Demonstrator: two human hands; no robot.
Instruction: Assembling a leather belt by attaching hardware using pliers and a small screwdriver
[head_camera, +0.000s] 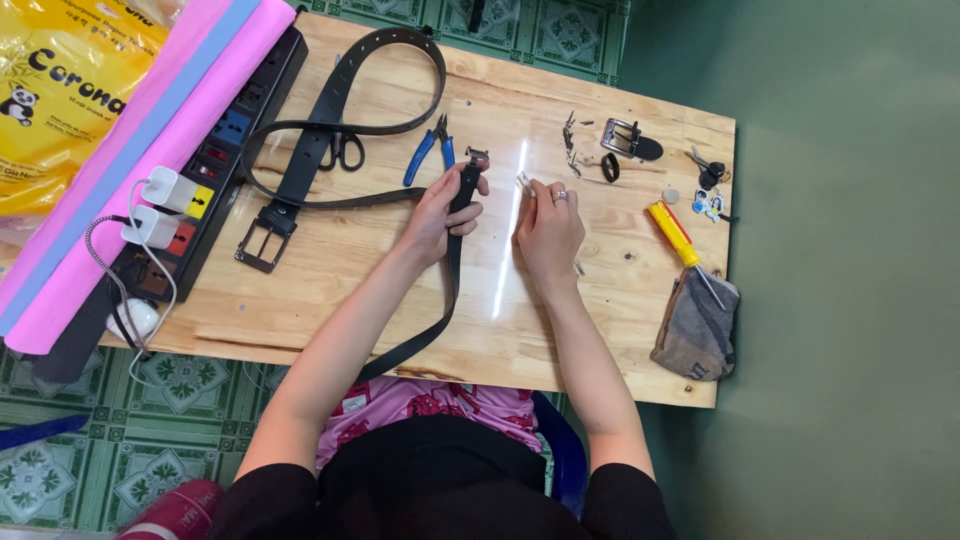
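At table centre, the left hand (440, 205) is closed around the black strap (458, 215) near its end, limp and light, best pinched there, while the right hand (548, 225), at three o'clock, pinches a small metal piece (524, 181).

We see one package: a soft yellow plastic bag (60, 90) at the far left corner, beside the desk (560, 330), with dark lettering and a small black-and-white panda picture. Its right edge lies against pink and blue rolled sheets (150, 150).
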